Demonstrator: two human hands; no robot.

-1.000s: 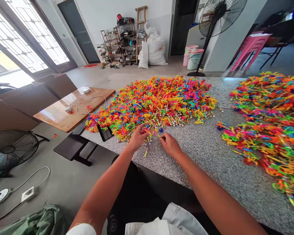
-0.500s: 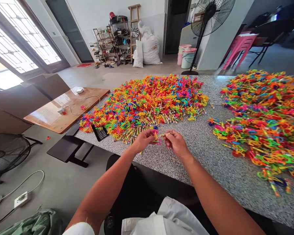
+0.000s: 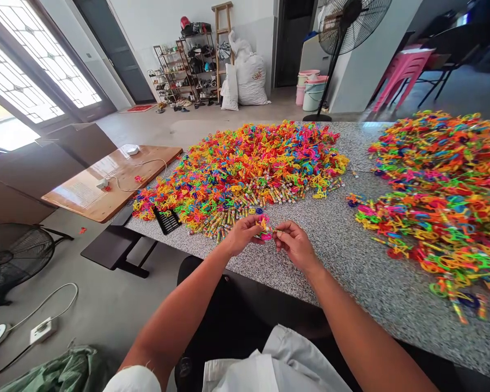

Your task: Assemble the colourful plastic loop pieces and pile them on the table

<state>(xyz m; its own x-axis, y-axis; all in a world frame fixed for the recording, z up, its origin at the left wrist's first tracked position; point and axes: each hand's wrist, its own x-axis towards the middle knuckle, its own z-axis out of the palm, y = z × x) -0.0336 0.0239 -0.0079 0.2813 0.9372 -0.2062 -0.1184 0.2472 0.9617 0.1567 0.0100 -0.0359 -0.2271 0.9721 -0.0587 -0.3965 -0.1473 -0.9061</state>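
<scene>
While the left hand (image 3: 243,235) holds a pink-and-yellow plastic piece (image 3: 264,221), the right hand (image 3: 297,246) pinches a small stick (image 3: 278,231) close beside it.
Left fingers are clamped on the plastic piece, right thumb and fingertips on the small stick, both above the speckled table (image 3: 335,261); whether the 2 items touch, I cannot tell. Just beyond the left fingers lie a dark blue ring (image 3: 258,210) and a spread of patterned sticks (image 3: 224,219), and behind them a large bright pile (image 3: 261,158) blocks the table's far side. A black slotted tray (image 3: 169,221) sits left of the fingers at the pile's edge, with a wooden tabletop (image 3: 118,182) farther left. Well right of the fingers spreads a 2nd pile (image 3: 441,218); far ahead, past the table, stands a tall fan (image 3: 332,81).
</scene>
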